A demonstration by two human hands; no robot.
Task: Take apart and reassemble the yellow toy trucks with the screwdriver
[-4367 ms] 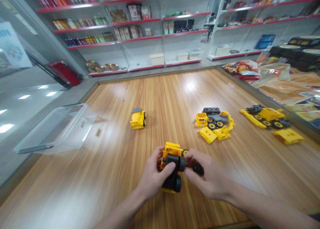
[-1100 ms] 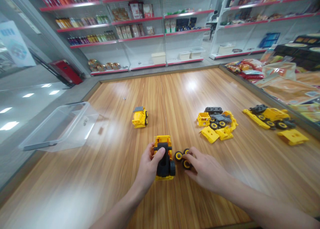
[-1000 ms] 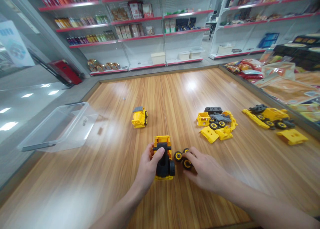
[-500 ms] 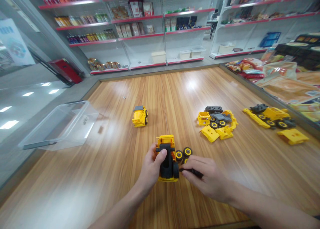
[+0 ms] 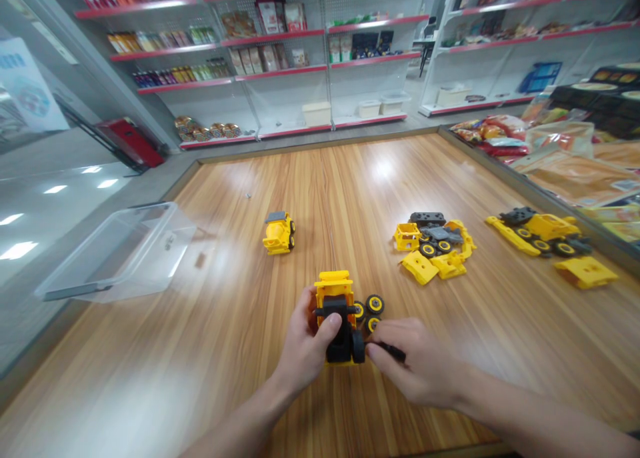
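Observation:
My left hand point(image 5: 313, 338) is closed around a yellow toy truck point(image 5: 334, 283), its thumb pressed on the black underside that faces up. One black wheel point(image 5: 358, 347) sits on the truck's near right side. A dark, slim tool, apparently a screwdriver point(image 5: 393, 350), is pinched in my right hand point(image 5: 417, 358); its tip points at that wheel. Whether the tip touches is too small to tell. Three loose wheels point(image 5: 375, 304) with yellow hubs lie on the table just beyond my right fingers, one partly hidden behind the truck.
A small yellow mixer truck point(image 5: 280, 233) stands ahead to the left. Yellow and black toy parts point(image 5: 434, 245) lie right of centre, with a partly built vehicle point(image 5: 545, 231) farther right. A clear plastic bin point(image 5: 120, 251) is at the left edge. Snack bags point(image 5: 500, 138) border the table's right side.
The toy truck has shifted slightly right and tilted in my left hand, showing more of its far yellow end. My right hand has moved slightly right with the tool.

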